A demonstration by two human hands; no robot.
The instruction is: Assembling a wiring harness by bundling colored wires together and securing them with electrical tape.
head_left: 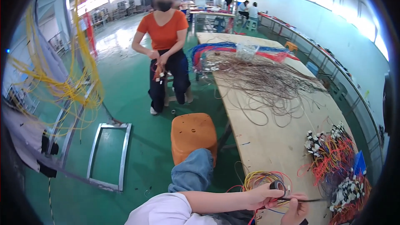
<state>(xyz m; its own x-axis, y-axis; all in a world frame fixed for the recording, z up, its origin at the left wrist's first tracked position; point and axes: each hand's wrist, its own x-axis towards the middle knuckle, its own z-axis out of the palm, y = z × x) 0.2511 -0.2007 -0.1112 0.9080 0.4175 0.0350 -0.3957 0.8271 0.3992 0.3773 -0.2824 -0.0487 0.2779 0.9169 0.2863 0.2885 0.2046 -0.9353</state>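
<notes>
My left hand (263, 196) is closed around a roll of black tape (278, 187) at the near edge of the wooden table. Colored wires pass beneath its fingers. Close on its right, my right hand (295, 211) pinches a thin black strip (310, 200), which sticks out toward the right; whether it is tape or a taped wire end I cannot tell. A loose coil of yellow, red and dark wires (260, 180) lies just beyond my left hand, partly covered by it.
Bundled wires with white connectors (348, 191) pile up at the table's right. Long brown wires (271, 81) spread over the wooden table (250, 141). An orange stool (193, 135) stands by my leg. A person in orange (163, 29) holds wires opposite; yellow wires (79, 87) hang left.
</notes>
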